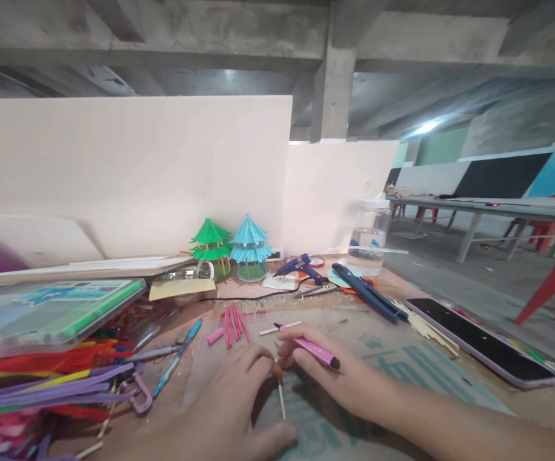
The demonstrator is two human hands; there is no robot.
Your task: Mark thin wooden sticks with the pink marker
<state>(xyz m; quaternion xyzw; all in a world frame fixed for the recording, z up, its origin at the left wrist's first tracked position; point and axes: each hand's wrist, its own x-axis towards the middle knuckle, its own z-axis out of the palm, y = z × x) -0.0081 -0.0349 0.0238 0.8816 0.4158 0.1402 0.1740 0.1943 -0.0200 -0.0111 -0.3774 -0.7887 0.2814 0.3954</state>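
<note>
My right hand (pixel 328 374) is closed round a pink craft knife (pixel 308 346), its tip pointing left toward a thin wooden stick (pixel 281 398) on the cardboard work mat (pixel 383 358). My left hand (pixel 232 400) rests on the mat with fingertips pinching the same stick near its top end. Several pink stick pieces (pixel 233 322) lie just beyond both hands, and one short pink piece (pixel 215 335) sits to their left.
Coloured sticks (pixel 41 384) pile at the left under a plastic case (pixel 51 310). Green (pixel 210 242) and blue (pixel 251 246) stick pagodas stand at the back by a glue gun (pixel 301 266), a clear jar (pixel 370 234), blue pliers (pixel 368 291) and a phone (pixel 483 342).
</note>
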